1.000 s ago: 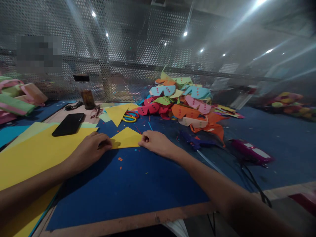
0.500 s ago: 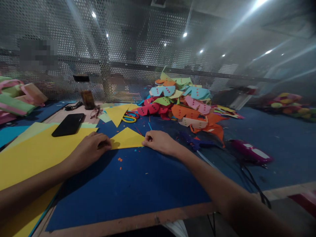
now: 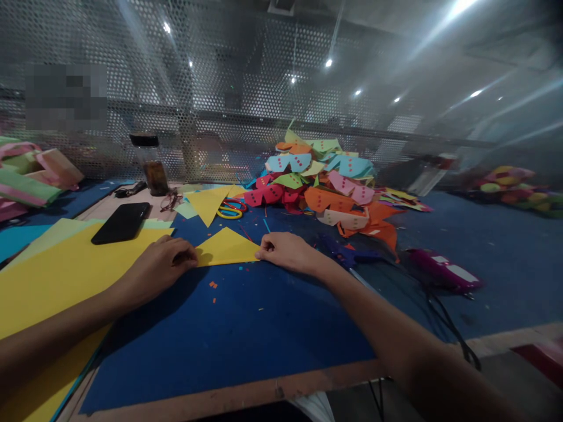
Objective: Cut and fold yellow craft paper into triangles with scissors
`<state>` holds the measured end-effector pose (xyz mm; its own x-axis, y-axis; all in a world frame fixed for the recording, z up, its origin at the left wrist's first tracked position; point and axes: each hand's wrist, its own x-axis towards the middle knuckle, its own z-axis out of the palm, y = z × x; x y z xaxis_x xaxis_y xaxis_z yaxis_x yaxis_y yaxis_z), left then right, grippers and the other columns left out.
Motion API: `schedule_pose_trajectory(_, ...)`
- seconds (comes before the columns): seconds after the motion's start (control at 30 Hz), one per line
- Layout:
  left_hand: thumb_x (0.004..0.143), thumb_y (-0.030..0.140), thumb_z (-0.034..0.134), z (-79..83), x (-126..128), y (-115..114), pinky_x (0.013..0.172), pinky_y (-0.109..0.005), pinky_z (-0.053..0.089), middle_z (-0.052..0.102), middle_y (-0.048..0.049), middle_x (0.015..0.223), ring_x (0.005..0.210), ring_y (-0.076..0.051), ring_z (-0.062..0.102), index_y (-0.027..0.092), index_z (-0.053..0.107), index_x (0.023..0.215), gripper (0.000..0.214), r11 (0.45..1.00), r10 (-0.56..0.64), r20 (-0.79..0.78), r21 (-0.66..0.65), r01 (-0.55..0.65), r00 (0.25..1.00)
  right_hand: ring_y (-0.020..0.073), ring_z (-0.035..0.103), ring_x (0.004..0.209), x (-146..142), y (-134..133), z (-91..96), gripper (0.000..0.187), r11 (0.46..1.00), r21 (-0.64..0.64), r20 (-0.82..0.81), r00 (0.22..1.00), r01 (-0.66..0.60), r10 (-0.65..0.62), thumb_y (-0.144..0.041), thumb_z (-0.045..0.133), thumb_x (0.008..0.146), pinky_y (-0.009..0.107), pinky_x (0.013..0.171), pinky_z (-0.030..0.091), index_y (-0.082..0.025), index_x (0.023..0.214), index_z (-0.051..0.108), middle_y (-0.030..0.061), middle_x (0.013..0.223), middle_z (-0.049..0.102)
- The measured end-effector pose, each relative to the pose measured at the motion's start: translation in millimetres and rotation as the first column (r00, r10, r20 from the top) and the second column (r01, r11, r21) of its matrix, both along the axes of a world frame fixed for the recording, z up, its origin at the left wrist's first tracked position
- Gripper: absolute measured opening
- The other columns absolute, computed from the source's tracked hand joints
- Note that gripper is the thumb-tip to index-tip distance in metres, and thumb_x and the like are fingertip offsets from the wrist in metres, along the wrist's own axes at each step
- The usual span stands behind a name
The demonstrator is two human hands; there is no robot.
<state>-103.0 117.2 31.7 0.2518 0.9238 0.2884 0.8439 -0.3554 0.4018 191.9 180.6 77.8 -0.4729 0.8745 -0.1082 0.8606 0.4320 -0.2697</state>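
Observation:
A yellow sheet of paper folded into a triangle [image 3: 227,247] lies on the blue mat [image 3: 229,340], its point facing away from me. My left hand [image 3: 169,258] pinches its left corner with curled fingers. At the opposite corner, my right hand [image 3: 281,251] grips the paper between thumb and fingers. Just behind it are another yellow paper triangle [image 3: 206,203] and scissors [image 3: 232,209] with yellow and red handles. Small orange paper scraps [image 3: 213,285] are scattered in front of the fold.
Large yellow sheets [image 3: 57,275] with a black phone [image 3: 121,223] on them lie at left. Behind stands a bottle [image 3: 153,167]. Colourful cut paper shapes [image 3: 325,181] are heaped at the back. To the right are a blue glue gun [image 3: 352,252] and a purple device [image 3: 444,271] with a cable.
My right hand has slid very slightly to the right along the paper's corner. Otherwise the hands and the folded paper look the same; the camera has shifted a little.

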Motion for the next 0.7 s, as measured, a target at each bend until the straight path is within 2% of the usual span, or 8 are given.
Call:
schedule_pose_trajectory(0.43,0.088,0.040,0.061,-3.2,-3.0,2.6,0.075,-0.034,0.044,0.074,-0.0036,0.083,0.084,-0.026,0.062,0.026,0.072,0.081,0.019,1.000,0.008,-0.004,0.006,-0.008,1.000,0.0171,0.065,0.081,7.3,4.0,7.2,0.018,0.999,-0.033,0.051,0.999,-0.007,0.009,-0.038,0.065,0.089,0.025,0.060,0.033,-0.021,0.089,0.072,0.0030,0.094,0.075)
schedule_pose_trajectory(0.7,0.088,0.039,0.059,-3.1,-2.8,2.1,0.074,-0.035,0.045,0.074,-0.0045,0.085,0.083,-0.026,0.063,0.026,0.072,0.082,0.020,1.000,0.011,-0.009,0.008,-0.011,1.000,0.0168,0.064,0.079,12.0,4.3,9.8,0.016,0.999,-0.050,0.029,0.999,-0.014,0.015,-0.036,0.065,0.087,0.026,0.060,0.035,-0.021,0.087,0.072,0.0028,0.092,0.074)
